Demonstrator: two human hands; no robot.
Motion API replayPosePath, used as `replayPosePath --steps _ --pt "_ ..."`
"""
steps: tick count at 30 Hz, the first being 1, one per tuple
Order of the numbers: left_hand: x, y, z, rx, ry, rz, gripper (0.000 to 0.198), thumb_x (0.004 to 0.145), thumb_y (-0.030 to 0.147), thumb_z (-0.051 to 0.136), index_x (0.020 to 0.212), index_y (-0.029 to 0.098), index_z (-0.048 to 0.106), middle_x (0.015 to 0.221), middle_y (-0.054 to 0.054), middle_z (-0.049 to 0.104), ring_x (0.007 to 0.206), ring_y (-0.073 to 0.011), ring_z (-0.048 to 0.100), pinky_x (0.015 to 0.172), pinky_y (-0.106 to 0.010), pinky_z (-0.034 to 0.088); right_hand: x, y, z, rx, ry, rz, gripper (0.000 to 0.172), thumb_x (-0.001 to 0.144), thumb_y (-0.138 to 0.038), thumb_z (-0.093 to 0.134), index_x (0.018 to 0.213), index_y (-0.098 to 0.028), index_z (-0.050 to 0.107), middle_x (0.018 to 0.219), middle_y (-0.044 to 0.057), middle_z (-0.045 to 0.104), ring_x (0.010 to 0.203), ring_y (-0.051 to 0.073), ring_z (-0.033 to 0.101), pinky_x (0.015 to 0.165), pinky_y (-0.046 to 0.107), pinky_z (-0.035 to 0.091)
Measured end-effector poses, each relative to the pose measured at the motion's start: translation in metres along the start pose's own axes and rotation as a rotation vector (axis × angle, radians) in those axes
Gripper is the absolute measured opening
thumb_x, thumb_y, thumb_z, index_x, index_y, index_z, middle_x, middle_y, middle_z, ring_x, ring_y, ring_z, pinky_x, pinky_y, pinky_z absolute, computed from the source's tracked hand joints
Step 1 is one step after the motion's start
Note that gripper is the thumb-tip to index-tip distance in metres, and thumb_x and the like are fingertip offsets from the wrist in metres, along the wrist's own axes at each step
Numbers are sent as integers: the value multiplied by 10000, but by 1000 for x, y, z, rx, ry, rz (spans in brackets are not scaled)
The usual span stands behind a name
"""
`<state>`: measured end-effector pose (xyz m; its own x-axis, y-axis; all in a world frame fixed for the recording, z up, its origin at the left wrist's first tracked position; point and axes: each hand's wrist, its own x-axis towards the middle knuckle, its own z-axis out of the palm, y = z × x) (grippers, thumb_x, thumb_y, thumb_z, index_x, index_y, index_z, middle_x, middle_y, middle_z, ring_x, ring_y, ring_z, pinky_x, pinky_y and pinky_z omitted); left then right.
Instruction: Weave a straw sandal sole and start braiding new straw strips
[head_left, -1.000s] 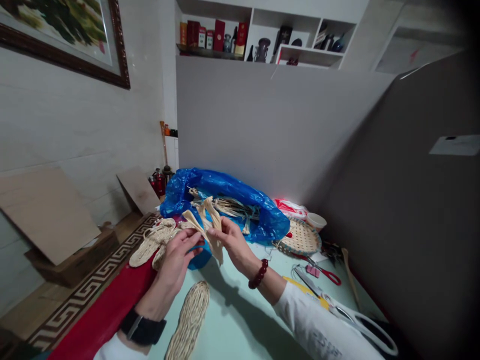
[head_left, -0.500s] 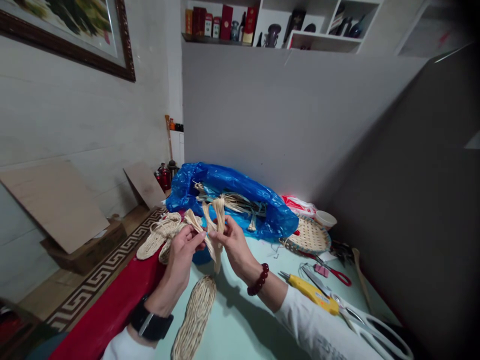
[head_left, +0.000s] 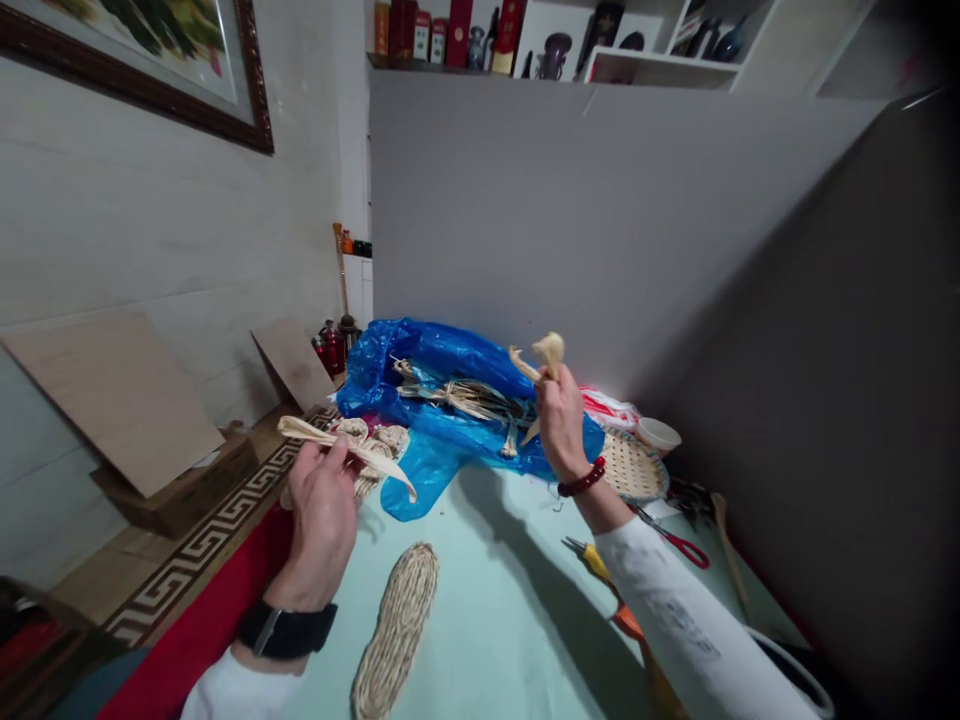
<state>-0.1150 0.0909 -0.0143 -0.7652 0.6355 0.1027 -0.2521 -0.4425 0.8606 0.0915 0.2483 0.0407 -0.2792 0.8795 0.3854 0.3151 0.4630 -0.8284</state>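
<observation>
Between the fingers and thumb of my left hand [head_left: 324,510] is a folded pale corn husk strip [head_left: 360,455], its tail pointing right. My right hand [head_left: 562,420] is raised toward the back right, closed around a pale corn husk bundle [head_left: 550,350] whose ends stick out above and below the fist. A woven straw shoe sole [head_left: 396,632] lies flat on the table in front of me. Behind my hands an open blue plastic bag [head_left: 450,350] holds dried husk strands [head_left: 476,398]. Woven straw slippers [head_left: 382,440] lie behind my left hand, partly hidden.
The pale green table [head_left: 480,600] has a red edge on the left. To the right are a round woven basket [head_left: 634,470], a white bowl [head_left: 658,434], red-handled scissors [head_left: 686,548] and a yellow tool [head_left: 596,562] partly under my right forearm. A grey panel [head_left: 600,230] stands behind.
My hands were together on the husk and have moved apart. The left went left with one strip; the right rose to the right with the rest.
</observation>
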Motion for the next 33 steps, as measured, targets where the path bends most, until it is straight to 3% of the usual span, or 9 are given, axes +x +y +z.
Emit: replayPosePath --steps 4,8,12,16,19,23,28,33 --pt "-13 1 11 96 -189 -77 297 895 303 621 1161 171 604 1154 -78 647 950 -218 652 792 -425 558 8 16 22 -259 -86 63 308 947 -323 601 1208 -160 581 1219 90 598 1044 240 615 877 452 526" --pt "-28 -10 19 258 -378 -201 273 899 313 616 1129 165 610 1066 -60 663 842 -184 658 714 -374 566 -1 27 40 -360 -214 79 320 946 -315 604 1228 -166 574 1251 95 586 1065 246 611 887 460 527" --pt "-39 -18 24 402 -523 -234 205 904 327 609 1012 154 629 918 -22 662 704 -139 630 624 -314 544 -27 11 19 -286 -323 22 290 945 -318 604 1187 -158 593 1214 89 603 1042 236 615 880 449 523" --pt "-66 -13 36 506 -676 -217 146 868 270 643 777 159 617 638 55 557 544 -106 515 529 -254 438 -84 -20 -11 -52 -433 -19 263 983 -402 506 982 -179 646 885 7 657 805 155 620 733 285 503" --pt "-94 -4 46 550 -776 -204 155 835 251 649 703 173 632 588 60 520 553 -109 455 533 -246 358 -131 -30 -24 99 -379 20 314 904 -464 603 782 -176 587 722 -23 544 687 130 513 625 239 420" --pt "-122 3 53 551 -882 -282 226 851 358 620 712 183 657 594 52 503 574 -115 425 548 -249 316 -171 -24 -39 329 -320 116 300 875 -444 611 786 -161 562 717 -12 510 669 131 482 627 250 409" --pt "-144 -7 60 487 -935 -481 288 880 438 532 777 187 628 573 37 544 529 -119 475 544 -244 353 -189 -7 -59 488 -305 185 233 853 -361 594 833 -129 601 760 27 563 709 151 516 690 281 425" --pt "-155 -24 65 512 -902 -430 284 799 480 648 799 201 592 648 44 542 590 -126 492 561 -234 377 -194 5 -60 454 -193 208 197 826 -330 624 758 -162 547 703 -13 497 664 135 448 604 254 351"
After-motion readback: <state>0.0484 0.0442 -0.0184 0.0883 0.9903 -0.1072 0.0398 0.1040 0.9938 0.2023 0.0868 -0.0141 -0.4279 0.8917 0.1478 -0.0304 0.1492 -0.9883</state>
